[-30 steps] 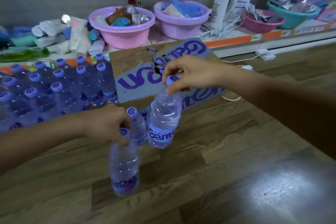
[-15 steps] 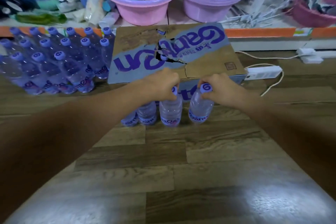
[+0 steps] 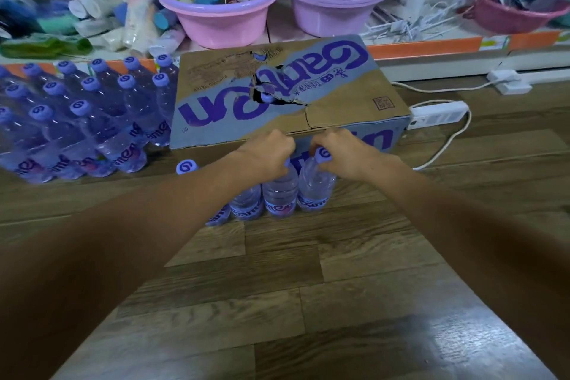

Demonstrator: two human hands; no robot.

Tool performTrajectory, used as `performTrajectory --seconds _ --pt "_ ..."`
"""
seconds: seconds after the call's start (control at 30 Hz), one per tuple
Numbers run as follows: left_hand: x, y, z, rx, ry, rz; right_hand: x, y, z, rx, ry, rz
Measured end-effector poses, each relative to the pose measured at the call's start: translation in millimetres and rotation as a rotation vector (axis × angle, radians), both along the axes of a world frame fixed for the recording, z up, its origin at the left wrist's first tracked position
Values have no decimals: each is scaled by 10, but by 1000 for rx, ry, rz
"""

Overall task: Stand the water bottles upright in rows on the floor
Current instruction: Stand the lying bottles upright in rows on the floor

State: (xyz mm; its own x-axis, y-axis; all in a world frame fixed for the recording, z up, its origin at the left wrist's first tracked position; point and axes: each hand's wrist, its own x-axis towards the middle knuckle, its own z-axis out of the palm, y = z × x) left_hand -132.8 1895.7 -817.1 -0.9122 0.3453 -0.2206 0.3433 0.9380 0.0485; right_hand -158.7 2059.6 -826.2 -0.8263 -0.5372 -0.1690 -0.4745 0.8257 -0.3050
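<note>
Both hands have stayed on the same two bottle tops since half a second ago, and the view has edged closer. Left hand (image 3: pixel 265 154) curls its fingers over the cap of one bottle (image 3: pixel 280 197); right hand (image 3: pixel 342 154) pinches the neck of the next bottle (image 3: pixel 316 191) below its purple cap. They are clear plastic with purple labels, upright on the floor (image 3: pixel 308 287) in a short row touching each other, just before the box (image 3: pixel 287 95). A bigger block of bottles (image 3: pixel 80 120) stands at the box's left side.
</note>
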Motion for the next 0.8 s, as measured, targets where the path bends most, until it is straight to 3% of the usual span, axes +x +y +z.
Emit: performTrajectory --seconds 0.3,0.6,0.7,0.8 --pt "-19 -29 -28 49 63 68 -23 -100 23 34 31 52" --pt "42 -102 58 160 -69 115 23 -23 29 133 -39 95" --pt "69 -390 327 346 66 109 29 -172 205 167 115 69" --pt "67 -1060 564 459 314 256 -32 -629 486 -44 257 65"
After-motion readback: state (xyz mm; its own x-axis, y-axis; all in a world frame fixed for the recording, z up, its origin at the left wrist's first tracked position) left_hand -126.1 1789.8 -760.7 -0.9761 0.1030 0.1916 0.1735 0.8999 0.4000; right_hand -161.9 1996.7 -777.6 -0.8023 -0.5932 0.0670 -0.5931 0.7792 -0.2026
